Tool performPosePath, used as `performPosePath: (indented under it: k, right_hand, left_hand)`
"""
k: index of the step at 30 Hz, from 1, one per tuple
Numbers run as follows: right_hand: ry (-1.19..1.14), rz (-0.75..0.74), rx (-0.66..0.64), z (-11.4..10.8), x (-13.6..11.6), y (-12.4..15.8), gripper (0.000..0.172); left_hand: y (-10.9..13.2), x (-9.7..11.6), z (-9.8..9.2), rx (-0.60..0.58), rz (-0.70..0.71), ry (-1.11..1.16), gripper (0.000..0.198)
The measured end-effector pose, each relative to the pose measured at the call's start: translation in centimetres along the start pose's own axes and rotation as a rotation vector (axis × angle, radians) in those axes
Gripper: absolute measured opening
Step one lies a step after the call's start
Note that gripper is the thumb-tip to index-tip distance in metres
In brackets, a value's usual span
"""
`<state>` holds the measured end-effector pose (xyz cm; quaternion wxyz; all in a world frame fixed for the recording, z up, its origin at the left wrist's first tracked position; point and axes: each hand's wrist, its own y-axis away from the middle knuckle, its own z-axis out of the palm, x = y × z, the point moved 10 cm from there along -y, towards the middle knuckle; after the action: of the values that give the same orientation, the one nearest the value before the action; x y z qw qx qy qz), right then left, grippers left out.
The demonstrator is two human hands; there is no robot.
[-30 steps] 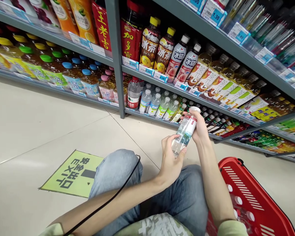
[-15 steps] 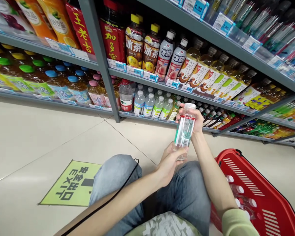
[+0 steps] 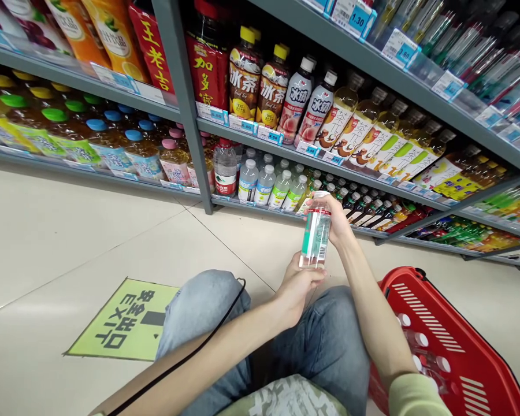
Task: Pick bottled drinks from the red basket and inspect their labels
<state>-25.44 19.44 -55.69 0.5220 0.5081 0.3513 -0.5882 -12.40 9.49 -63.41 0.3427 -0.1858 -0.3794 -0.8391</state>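
A clear plastic water bottle (image 3: pixel 316 237) with a green and white label and a red band is held nearly upright above my knees, leaning slightly. My right hand (image 3: pixel 334 215) is closed around its upper part, fingers curled near the white cap (image 3: pixel 322 195). At the bottle's base, my left hand (image 3: pixel 295 292) grips from below, thumb on the near side and fingers behind. Part of each hand's fingers is hidden by the bottle.
Drink shelves (image 3: pixel 346 164) run across the front, with small bottles (image 3: pixel 264 185) on the lowest level. A red shopping basket (image 3: pixel 472 346) holding several clear bottles (image 3: pixel 433 361) stands at my right. A green exit sign (image 3: pixel 121 318) lies on the floor at left.
The bottle has shifted slightly left and turned, bringing more of the green label into view. My right hand has moved left with it, and my left hand sits lower on the base.
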Motion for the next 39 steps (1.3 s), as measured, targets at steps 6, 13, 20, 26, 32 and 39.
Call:
performPosePath:
  k: [6,13,20,26,32,39]
  right_hand:
    - [0.006,-0.124,0.067,-0.3,-1.6,0.4,0.031]
    - [-0.166,-0.13,-0.147,1.5,-3.4,1.3,0.041]
    - [-0.352,-0.118,-0.349,2.8,-4.3,2.3,0.048]
    - [-0.201,-0.167,-0.248,1.9,-4.2,1.8,0.042]
    - [0.027,-0.101,-0.128,0.8,-2.4,0.8,0.033]
    - [0.171,-0.184,0.031,-0.6,-3.1,0.9,0.029]
  left_hand:
    - [0.2,0.9,-0.1,0.006,0.004,0.078,0.033]
    - [1.1,0.7,2.1,-0.197,-0.009,0.295,0.039]
    - [2.2,0.4,4.5,-0.434,-0.048,0.105,0.038]
    - [1.4,1.6,3.7,-0.326,0.12,-0.223,0.036]
    - [1.1,2.9,2.1,-0.143,0.388,-0.553,0.033]
    - [1.8,3.5,2.5,-0.183,0.455,-0.732,0.039]
